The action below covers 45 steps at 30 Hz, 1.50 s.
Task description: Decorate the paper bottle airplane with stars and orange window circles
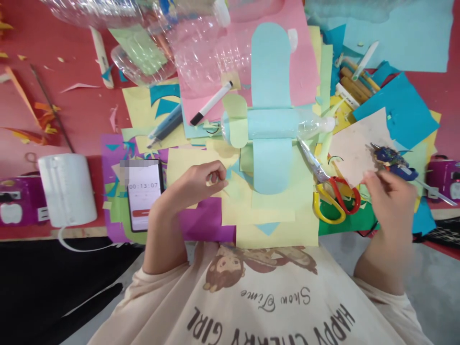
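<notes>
A clear plastic bottle (pixel 312 123) lies on its side with light blue paper wrapped round its middle. Two rounded light blue strips (pixel 271 67) stick out from it like wings, and pale green paper pieces (pixel 238 127) sit at its base end. My left hand (pixel 201 182) hovers over yellow sheets left of the lower strip, its fingers curled to the thumb with nothing visible in them. At the right, my right hand (pixel 391 194) pinches the edge of a pale pink paper piece (pixel 359 141). Scissors with red and yellow handles (pixel 328 191) lie between the bottle and that hand.
A phone (pixel 144 191) with a running timer lies at the left, near a white device (pixel 68 190). A black-and-white marker (pixel 211 103) rests behind the bottle. More plastic bottles (pixel 212 48), coloured paper scraps and a dark blue bundle (pixel 393 160) crowd the red table.
</notes>
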Tool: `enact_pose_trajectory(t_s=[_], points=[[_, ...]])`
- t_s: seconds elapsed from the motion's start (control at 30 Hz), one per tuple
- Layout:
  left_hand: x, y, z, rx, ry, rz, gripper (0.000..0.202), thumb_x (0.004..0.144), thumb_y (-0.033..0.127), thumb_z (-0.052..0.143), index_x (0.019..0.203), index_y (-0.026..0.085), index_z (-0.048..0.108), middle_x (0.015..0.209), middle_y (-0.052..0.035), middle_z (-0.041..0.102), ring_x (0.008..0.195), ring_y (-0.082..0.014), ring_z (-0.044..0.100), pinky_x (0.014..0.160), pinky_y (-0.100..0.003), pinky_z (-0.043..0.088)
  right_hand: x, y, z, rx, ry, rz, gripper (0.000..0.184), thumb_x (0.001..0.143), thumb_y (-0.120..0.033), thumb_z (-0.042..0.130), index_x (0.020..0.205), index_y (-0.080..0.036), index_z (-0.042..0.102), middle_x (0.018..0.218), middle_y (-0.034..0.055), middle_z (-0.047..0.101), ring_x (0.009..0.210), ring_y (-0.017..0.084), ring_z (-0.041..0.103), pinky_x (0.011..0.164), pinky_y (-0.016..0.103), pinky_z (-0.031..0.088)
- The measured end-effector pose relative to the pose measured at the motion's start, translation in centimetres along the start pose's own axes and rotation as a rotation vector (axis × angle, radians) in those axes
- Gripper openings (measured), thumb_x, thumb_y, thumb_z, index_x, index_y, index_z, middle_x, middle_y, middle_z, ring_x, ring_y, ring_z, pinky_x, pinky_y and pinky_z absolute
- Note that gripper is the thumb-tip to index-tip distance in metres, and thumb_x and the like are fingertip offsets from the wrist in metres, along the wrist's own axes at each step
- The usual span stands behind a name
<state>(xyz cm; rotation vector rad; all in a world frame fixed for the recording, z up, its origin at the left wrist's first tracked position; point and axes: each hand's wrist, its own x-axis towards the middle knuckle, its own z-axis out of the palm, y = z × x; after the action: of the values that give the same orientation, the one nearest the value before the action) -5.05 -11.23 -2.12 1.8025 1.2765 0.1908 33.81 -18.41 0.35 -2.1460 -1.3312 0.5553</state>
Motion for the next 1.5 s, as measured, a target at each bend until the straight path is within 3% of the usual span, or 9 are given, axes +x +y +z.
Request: enact_pose_trajectory(t_s=[0.13, 0.2, 0.33, 0.4, 0.7, 0.87, 1.1, 1.27, 1.5], points=[[-0.4, 1.0, -0.2, -0.269, -0.077, 0.170, 0.014, 0.080, 0.029, 0.063, 0.072, 0.022, 0.053, 0.069, 0.0020, 0.055, 0.062, -0.0114, 0.051, 0.057, -0.024, 0.045, -0.2, -2.3, 2.0, 0.019, -0.147, -0.233, 0.030, 0.085, -0.033, 0.062, 0.060, -0.019, 0.054, 0.049, -0.0045, 0.037, 0.048, 0.009, 0.032, 0.049, 0.027, 0.025], [-0.2, 1.7, 0.4, -0.407, -0.031, 0.223, 0.017, 0.081, 0.030, 0.065, 0.074, 0.022, 0.053, 0.070, 0.0011, 0.056, 0.064, -0.0119, 0.054, 0.058, -0.025, 0.045, -0.4, -3.4, 2.9, 0.100, -0.339, -0.315, 0.021, 0.087, -0.035, 0.061, 0.071, -0.020, 0.063, 0.059, -0.0022, 0.053, 0.053, 0.010, 0.044, 0.051, 0.024, 0.032], [1.1, 3.6, 2.1, -0.552, 0.133, 0.231, 0.025, 0.084, 0.038, 0.067, 0.076, 0.021, 0.051, 0.068, 0.0022, 0.051, 0.061, -0.0100, 0.049, 0.055, -0.024, 0.041, -0.8, -5.7, 4.5, 0.213, -0.845, -0.303, 0.024, 0.090, -0.042, 0.056, 0.091, -0.021, 0.068, 0.056, -0.0047, 0.050, 0.044, 0.007, 0.038, 0.043, 0.022, 0.026], [1.8, 4.4, 2.9, -0.575, 0.180, 0.256, 0.027, 0.083, 0.038, 0.068, 0.076, 0.020, 0.049, 0.068, 0.0035, 0.048, 0.060, -0.0088, 0.045, 0.057, -0.024, 0.041, -0.6, -6.7, 5.0, 0.244, -0.909, -0.269, 0.024, 0.090, -0.043, 0.058, 0.092, -0.020, 0.066, 0.057, -0.0046, 0.049, 0.046, 0.006, 0.037, 0.044, 0.022, 0.026], [3.9, 5.2, 2.9, -0.466, 0.351, 0.339, 0.020, 0.085, 0.029, 0.064, 0.076, 0.021, 0.048, 0.068, 0.0043, 0.047, 0.059, -0.0076, 0.046, 0.055, -0.022, 0.041, 2.3, -8.7, 6.2, 0.367, -0.720, -0.281, 0.030, 0.087, -0.045, 0.062, 0.072, -0.019, 0.057, 0.061, -0.0026, 0.048, 0.052, 0.007, 0.040, 0.047, 0.023, 0.031], [5.1, 4.7, 1.8, -0.243, 0.588, 0.360, 0.018, 0.088, 0.032, 0.059, 0.074, 0.021, 0.053, 0.068, 0.0029, 0.052, 0.061, -0.0098, 0.049, 0.058, -0.026, 0.041, 4.9, -10.1, 6.4, 0.366, -0.538, -0.401, 0.032, 0.088, -0.048, 0.060, 0.071, -0.021, 0.054, 0.062, -0.0023, 0.047, 0.053, 0.008, 0.040, 0.047, 0.024, 0.030], [7.1, 1.7, 3.1, -0.121, 0.997, 0.442, 0.015, 0.092, 0.041, 0.051, 0.089, 0.027, 0.056, 0.085, -0.0010, 0.056, 0.079, -0.0165, 0.052, 0.071, -0.033, 0.043, 6.7, -10.7, 6.8, 0.357, -0.612, -0.455, 0.034, 0.086, -0.051, 0.061, 0.071, -0.021, 0.056, 0.060, -0.0027, 0.046, 0.052, 0.008, 0.040, 0.047, 0.025, 0.032], [8.1, 0.1, 3.5, -0.093, 0.968, 0.462, 0.039, 0.089, 0.058, 0.050, 0.119, 0.033, 0.048, 0.121, -0.0053, 0.052, 0.118, -0.0258, 0.050, 0.094, -0.043, 0.042, 6.9, -10.6, 7.1, 0.318, -0.605, -0.461, 0.033, 0.086, -0.050, 0.062, 0.071, -0.021, 0.057, 0.062, -0.0026, 0.047, 0.054, 0.009, 0.041, 0.050, 0.026, 0.034], [9.0, -0.7, 4.6, -0.073, 0.858, 0.415, 0.052, 0.087, 0.061, 0.053, 0.130, 0.036, 0.039, 0.123, -0.0066, 0.050, 0.118, -0.0271, 0.050, 0.102, -0.046, 0.040, 7.0, -10.5, 7.4, 0.270, -0.563, -0.469, 0.031, 0.087, -0.047, 0.062, 0.072, -0.020, 0.055, 0.061, -0.0033, 0.046, 0.055, 0.009, 0.041, 0.053, 0.026, 0.034]])
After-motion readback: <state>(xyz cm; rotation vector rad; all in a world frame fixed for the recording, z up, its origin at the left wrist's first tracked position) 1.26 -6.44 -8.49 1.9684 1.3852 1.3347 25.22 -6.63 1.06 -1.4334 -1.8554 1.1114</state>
